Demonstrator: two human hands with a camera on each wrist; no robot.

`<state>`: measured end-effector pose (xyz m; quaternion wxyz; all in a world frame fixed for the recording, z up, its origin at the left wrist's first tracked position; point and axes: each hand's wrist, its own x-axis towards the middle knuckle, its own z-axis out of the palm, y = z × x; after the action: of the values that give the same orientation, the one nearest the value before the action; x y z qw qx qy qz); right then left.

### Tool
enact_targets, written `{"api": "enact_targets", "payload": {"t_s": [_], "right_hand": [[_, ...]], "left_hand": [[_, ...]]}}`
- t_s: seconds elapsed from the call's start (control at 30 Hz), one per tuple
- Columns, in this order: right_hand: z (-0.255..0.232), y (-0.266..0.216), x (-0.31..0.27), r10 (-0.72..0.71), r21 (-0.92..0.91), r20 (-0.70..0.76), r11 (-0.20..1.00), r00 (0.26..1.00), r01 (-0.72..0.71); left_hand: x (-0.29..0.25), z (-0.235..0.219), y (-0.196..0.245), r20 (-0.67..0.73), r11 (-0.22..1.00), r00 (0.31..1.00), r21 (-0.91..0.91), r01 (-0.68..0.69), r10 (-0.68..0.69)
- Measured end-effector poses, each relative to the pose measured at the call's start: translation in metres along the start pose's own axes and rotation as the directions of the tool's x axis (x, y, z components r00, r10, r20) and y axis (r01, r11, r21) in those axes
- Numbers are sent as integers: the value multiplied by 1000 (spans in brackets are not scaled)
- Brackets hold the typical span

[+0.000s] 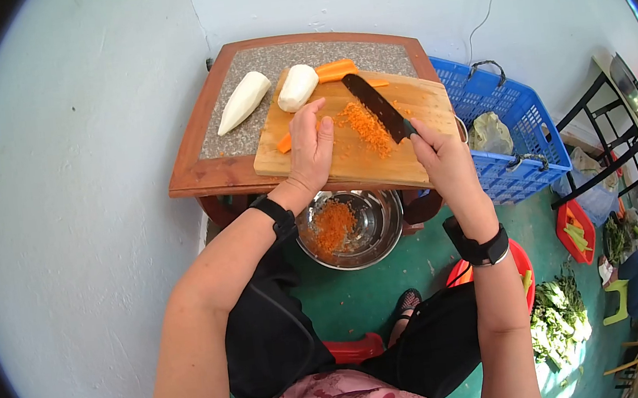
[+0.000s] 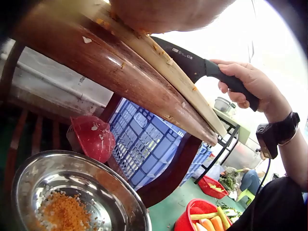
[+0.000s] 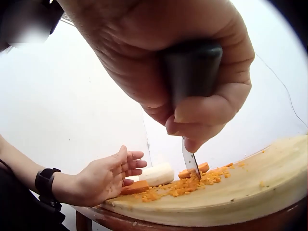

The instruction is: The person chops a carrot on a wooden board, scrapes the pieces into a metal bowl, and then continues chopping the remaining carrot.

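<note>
My right hand (image 1: 443, 156) grips the black handle of a kitchen knife (image 1: 375, 106), its dark blade angled across the board. In the right wrist view the blade edge stands down in the chopped carrot (image 3: 185, 186). My left hand (image 1: 310, 147) rests at the board's left side, fingers loosely bent and holding nothing. Close by it lies a carrot piece (image 3: 135, 187), partly hidden by the hand in the head view. A cut white radish (image 1: 298, 88) and longer carrot pieces (image 1: 337, 70) lie at the back of the wooden cutting board (image 1: 409, 96).
Another peeled radish (image 1: 244, 102) lies on the table (image 1: 207, 172) left of the board. Below the front edge, a steel bowl (image 1: 392, 226) holds chopped carrot. A blue basket (image 1: 515, 178) stands right of the table. A red tub (image 2: 180, 224) with carrots is on the floor.
</note>
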<state>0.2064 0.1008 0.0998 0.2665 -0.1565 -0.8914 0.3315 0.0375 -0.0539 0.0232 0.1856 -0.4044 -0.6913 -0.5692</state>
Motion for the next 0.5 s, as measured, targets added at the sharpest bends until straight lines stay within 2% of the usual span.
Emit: {"api": "enact_targets", "payload": {"t_s": [0.1,0.2,0.3,0.4,0.5], "right_hand": [[-1,1,2,58,-70,21,996,998,-56],[7,12,0,-29,-108,12,994,1000,30],[-5,-8,1,93,-102,62,991,994,-87],[0,-7,1,-76,-54,-44,996,996,73],[10,5,3,-106,5,-10,994,994,106]], "left_hand": [[-1,-1,2,5,1000,1000,2,11,-11],[0,0,1,3,1000,1000,7,2,-2],[0,1,-1,-2,1000,1000,10,-6,6],[0,0,0,-1,1000,1000,4,-1,1],[0,0,0,7,1000,1000,7,6,-6]]}}
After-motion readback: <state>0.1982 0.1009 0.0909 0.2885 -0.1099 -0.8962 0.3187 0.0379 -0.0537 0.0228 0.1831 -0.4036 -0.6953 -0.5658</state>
